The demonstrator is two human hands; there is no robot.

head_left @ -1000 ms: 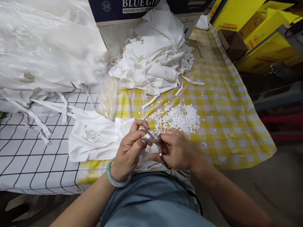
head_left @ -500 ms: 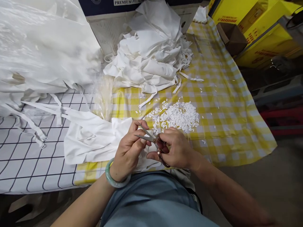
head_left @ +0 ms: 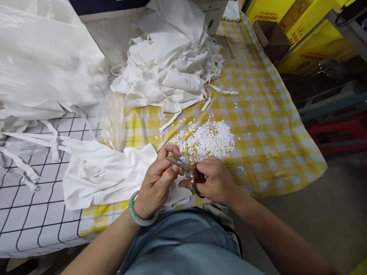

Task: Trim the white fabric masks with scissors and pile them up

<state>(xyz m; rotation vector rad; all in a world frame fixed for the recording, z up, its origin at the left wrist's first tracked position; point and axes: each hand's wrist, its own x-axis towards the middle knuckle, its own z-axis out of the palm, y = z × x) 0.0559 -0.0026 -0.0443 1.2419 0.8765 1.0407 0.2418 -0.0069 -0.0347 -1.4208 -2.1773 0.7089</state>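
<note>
My right hand [head_left: 215, 177] grips a pair of scissors [head_left: 180, 165] by its bronze-coloured handles, blades pointing left. The blades lie close together at the fingertips of my left hand [head_left: 160, 177], which wears a pale green bangle [head_left: 137, 213]. Its thumb and fingers are closed in a pinch; what they hold is too small or hidden to make out. Under and beside my left hand spreads a white cloth garment [head_left: 106, 179] with thin straps running left. Just beyond both hands lies a heap of small white cut pieces [head_left: 213, 138].
A big pile of white garments with straps [head_left: 174, 72] leans against a cardboard box [head_left: 111, 34]. Clear plastic bags [head_left: 43, 49] cover the left side. A yellow checked cloth [head_left: 263, 126] drapes the table's right edge. Yellow boxes [head_left: 318, 42] stand at the far right.
The scissor blades have gone from spread apart to nearly together at my left fingertips. The table and its things have shifted left in view; both hands keep about the same place.
</note>
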